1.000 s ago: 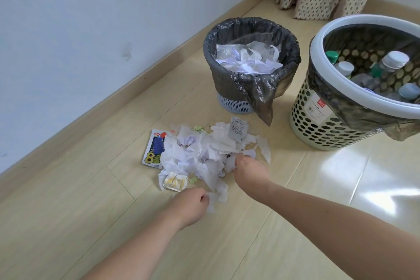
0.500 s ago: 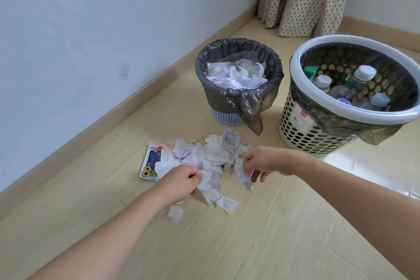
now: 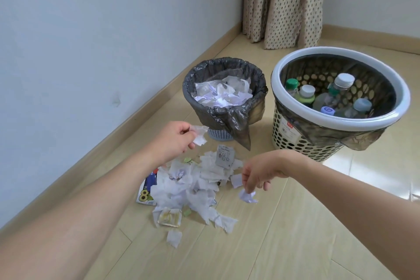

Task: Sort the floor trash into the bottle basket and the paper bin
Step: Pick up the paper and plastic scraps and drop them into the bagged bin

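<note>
Two containers stand side by side past the paper heap (image 3: 193, 184) on the floor, with a dotted curtain (image 3: 284, 2) behind them. The paper bin (image 3: 223, 98), lined with a grey bag, holds crumpled white sheets. The bottle basket (image 3: 341, 107) holds capped bottles. Left hand (image 3: 175, 141) pinches a white scrap (image 3: 200, 135) just short of the bin. Right hand (image 3: 259, 174) pinches a crumpled wad (image 3: 248, 196) above the floor, beside the heap.

Head camera looks forward, down at floor (image 3: 284, 234).
</note>
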Tool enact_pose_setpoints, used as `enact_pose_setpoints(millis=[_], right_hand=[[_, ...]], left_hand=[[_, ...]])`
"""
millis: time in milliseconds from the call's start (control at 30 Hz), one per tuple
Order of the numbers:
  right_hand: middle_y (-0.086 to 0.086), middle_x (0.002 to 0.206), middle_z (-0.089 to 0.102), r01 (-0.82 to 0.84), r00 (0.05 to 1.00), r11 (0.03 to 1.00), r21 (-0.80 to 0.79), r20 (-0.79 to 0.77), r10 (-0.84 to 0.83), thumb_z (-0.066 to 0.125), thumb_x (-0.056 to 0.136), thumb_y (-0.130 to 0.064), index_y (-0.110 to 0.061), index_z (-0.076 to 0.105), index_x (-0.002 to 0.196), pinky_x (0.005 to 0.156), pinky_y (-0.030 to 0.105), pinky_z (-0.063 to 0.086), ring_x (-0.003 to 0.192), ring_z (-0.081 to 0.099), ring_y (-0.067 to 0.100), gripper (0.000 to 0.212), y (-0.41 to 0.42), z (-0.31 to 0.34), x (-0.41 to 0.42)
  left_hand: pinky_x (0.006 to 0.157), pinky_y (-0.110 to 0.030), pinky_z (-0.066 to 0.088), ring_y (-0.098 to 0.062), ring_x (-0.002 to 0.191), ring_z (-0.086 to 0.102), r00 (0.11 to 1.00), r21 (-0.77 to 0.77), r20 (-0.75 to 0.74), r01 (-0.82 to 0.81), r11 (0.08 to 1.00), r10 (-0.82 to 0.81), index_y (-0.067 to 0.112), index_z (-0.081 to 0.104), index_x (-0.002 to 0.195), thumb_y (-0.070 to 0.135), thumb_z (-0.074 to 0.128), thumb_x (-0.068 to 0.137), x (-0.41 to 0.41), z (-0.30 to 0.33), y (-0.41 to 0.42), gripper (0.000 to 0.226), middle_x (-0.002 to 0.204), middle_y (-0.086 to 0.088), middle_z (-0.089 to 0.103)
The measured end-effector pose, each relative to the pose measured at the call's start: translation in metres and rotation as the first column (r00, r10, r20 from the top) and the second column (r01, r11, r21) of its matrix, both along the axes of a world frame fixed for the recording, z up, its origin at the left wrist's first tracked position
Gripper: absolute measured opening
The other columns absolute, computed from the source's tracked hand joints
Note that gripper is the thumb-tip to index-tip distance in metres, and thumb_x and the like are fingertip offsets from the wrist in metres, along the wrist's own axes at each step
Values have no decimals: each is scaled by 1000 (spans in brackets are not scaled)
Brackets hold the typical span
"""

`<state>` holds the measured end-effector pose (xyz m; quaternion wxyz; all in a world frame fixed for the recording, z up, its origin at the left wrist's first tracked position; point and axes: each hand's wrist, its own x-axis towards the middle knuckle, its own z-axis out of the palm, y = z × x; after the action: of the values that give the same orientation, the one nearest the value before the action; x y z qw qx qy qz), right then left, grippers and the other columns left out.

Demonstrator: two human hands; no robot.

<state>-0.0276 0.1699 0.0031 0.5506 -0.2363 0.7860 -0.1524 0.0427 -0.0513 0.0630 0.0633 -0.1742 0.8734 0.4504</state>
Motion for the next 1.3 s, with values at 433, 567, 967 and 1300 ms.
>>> enact_pose_setpoints(millis=[433, 567, 967, 1300], right_hand=[[12, 82, 71, 545, 600, 436, -716, -30, -799, 59, 91, -12, -6, 61, 93, 47, 25, 47, 55, 60, 14, 7, -28, 94, -88], [6, 90, 67, 557, 578, 530, -639, -161, -800, 54, 95, -19, -15, 53, 129, 50, 23, 50, 60, 62, 14, 34, -46, 63, -95], [-3, 110, 51, 171, 701, 929, -327, -622, -348, 50, 91, -20, -20, 54, 110, 74, 32, 49, 85, 57, 17, 19, 27, -83, 17], [6, 121, 41, 66, 670, 994, 83, -742, 17, 58, 86, -45, -17, 42, 125, 71, 32, 48, 98, 58, 26, 51, 42, -135, 6]], left_hand=[[64, -29, 46, -23, 74, 64, 971, -25, -90, -225, 974, 222, 2, 64, 106, 12, 48, 92, -113, 24, 11, 24, 102, -11, 70], [75, -34, 57, -25, 99, 67, 977, 139, 2, -212, 967, 214, 17, 38, 147, 8, 40, 98, -122, 18, 19, 50, 130, -4, 52], [66, -26, 45, -7, 76, 56, 936, -356, 162, 350, 867, -312, 25, 62, 103, 18, 43, 95, 52, -110, 35, 22, 97, 10, 61], [69, -37, 34, -36, 103, 61, 705, -468, 519, 708, 529, -484, 15, 42, 123, 24, 42, 94, 92, -180, 86, 30, 113, -16, 63]])
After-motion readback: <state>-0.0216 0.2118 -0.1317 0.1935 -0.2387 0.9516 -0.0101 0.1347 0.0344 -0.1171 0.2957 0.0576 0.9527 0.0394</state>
